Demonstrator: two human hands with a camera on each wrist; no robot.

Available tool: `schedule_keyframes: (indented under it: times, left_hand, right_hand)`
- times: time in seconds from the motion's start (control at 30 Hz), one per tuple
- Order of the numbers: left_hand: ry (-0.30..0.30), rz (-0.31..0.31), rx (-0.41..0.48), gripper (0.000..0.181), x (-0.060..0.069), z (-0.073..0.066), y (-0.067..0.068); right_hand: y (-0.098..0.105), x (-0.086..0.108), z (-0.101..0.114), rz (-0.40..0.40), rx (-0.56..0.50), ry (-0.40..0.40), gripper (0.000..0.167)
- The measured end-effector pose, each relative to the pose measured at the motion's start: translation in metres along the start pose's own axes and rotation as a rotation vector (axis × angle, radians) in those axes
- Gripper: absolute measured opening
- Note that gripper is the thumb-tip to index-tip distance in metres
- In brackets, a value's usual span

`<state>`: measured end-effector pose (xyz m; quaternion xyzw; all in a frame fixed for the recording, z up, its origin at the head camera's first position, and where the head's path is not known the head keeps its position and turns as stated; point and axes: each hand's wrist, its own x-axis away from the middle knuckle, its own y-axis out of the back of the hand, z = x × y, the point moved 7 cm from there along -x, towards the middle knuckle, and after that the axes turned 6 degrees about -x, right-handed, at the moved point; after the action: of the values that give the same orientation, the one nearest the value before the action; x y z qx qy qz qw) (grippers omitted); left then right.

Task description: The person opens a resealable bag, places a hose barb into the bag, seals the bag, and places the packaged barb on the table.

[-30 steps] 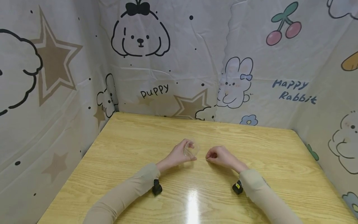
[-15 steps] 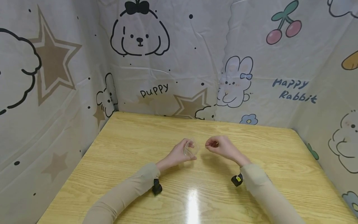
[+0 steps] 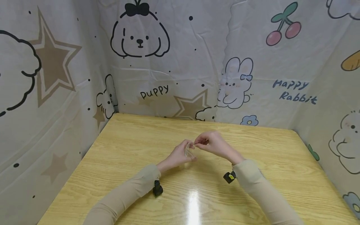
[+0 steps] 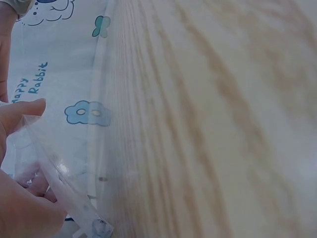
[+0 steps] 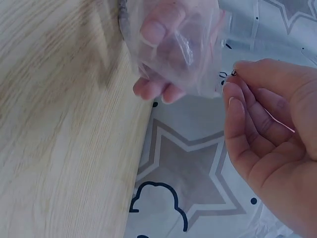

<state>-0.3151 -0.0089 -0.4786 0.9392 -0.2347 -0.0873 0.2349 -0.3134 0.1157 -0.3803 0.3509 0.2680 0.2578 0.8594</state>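
A clear plastic zip bag (image 5: 190, 54) hangs from my left hand (image 3: 177, 155), whose thumb and fingers curl round it. Through its film, fingers show in the right wrist view; the left wrist view has the bag (image 4: 62, 173) standing out in front of the palm. My right hand (image 3: 216, 145) pinches a tiny dark metal piece (image 5: 234, 73) between thumb and index finger, too small to tell its kind. In the right wrist view this piece is at the side of the bag where a pinkish line runs, close by it. Both hands are above the table.
The light wood-grain table (image 3: 135, 137) spreads out beneath both arms, with a bright glare near the front. A printed cloth (image 3: 180, 56) hangs at its back and sides. A small black camera is strapped on each wrist.
My right hand has risen off the table and moved left, up to the bag, with the tiny piece pinched. The left hand has stayed nearly still, holding the bag.
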Motion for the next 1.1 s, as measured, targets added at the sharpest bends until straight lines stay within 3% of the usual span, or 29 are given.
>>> schedule_keyframes:
  times: [0.33, 0.67, 1.1]
  left_hand:
    - [0.0, 0.004, 0.03, 0.053, 0.0, 0.0, -0.001]
    - [0.009, -0.027, 0.012, 0.06, -0.001, 0.001, 0.002]
    - [0.022, -0.049, -0.014, 0.065, -0.002, 0.001, 0.004]
  right_hand:
    - [0.0, 0.001, 0.0, -0.026, -0.026, 0.009, 0.008]
    - [0.005, 0.01, -0.011, -0.091, -0.011, -0.06, 0.008]
    - [-0.003, 0.013, -0.017, -0.021, 0.028, -0.131, 0.012]
